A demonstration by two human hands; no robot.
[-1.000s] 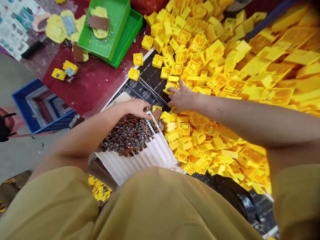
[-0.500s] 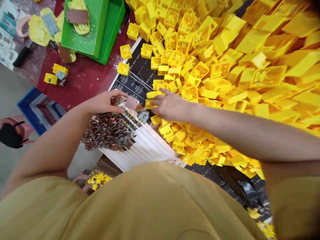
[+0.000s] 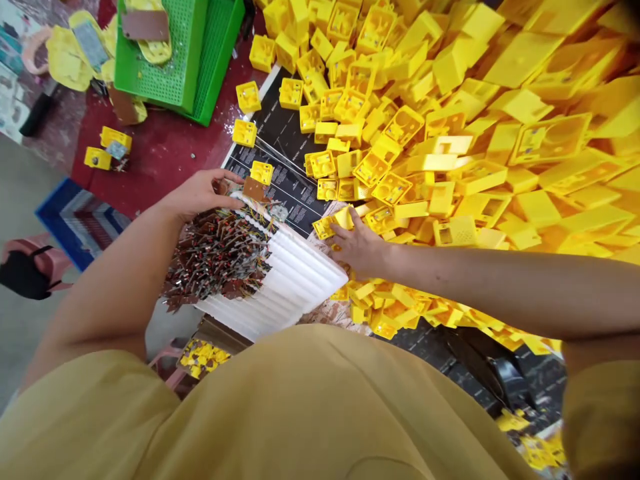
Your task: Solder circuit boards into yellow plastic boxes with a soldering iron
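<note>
My left hand (image 3: 207,193) is curled round the upper corner of a white ribbed foam tray (image 3: 295,277), thumb and forefinger around the edge beside a brown circuit board (image 3: 255,189). A dense cluster of brown boards with wires (image 3: 217,253) covers the tray's left part. To the right, my right hand (image 3: 361,247) has its thumb and fingers round a small yellow plastic housing (image 3: 343,217) near the tray's right corner. Its fingertips are partly hidden. Another yellow housing (image 3: 261,173) lies just beyond the left fingers.
A large heap of yellow housings (image 3: 450,167) spreads over the right side on black printed sheeting (image 3: 283,137). Green perforated baskets (image 3: 193,80) stand on the red table surface (image 3: 165,157). A blue crate (image 3: 75,220) and a box of yellow parts (image 3: 203,357) are lower down.
My right hand has moved down and right. A yellow housing now lies beyond my left hand, which has shifted slightly left. The tray's right corner shows more clearly.
</note>
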